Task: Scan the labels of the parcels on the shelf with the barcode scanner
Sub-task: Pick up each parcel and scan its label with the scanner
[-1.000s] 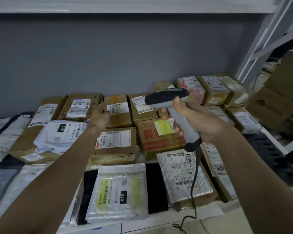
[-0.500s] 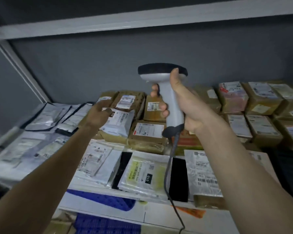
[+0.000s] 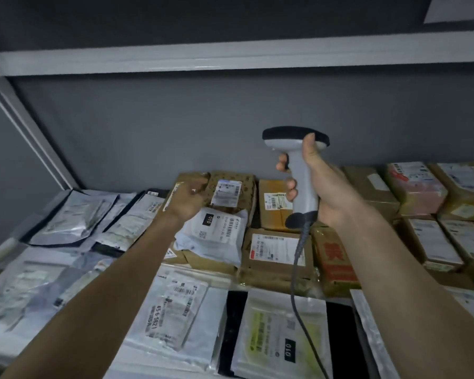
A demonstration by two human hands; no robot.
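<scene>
The right hand (image 3: 323,187) gripped the scanner (image 3: 298,170) by its handle, thumb up along the head, holding it upright above the boxes at the back of the shelf (image 3: 0,253). The left hand (image 3: 188,199), fingers curled, rested on a brown box (image 3: 233,187) just left of the scanner; whether it gripped the box I could not tell.

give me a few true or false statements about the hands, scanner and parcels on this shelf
1. The right hand grips the barcode scanner by its handle. True.
2. The scanner is cordless. False: a cable hangs from the handle's base.
3. The left hand rests on a brown box at the back row. True.
4. The white mailer marked 010 lies under a cardboard box. False: it lies on top of one.
5. The shelf holds only cardboard boxes. False: plastic mailers too.
</scene>
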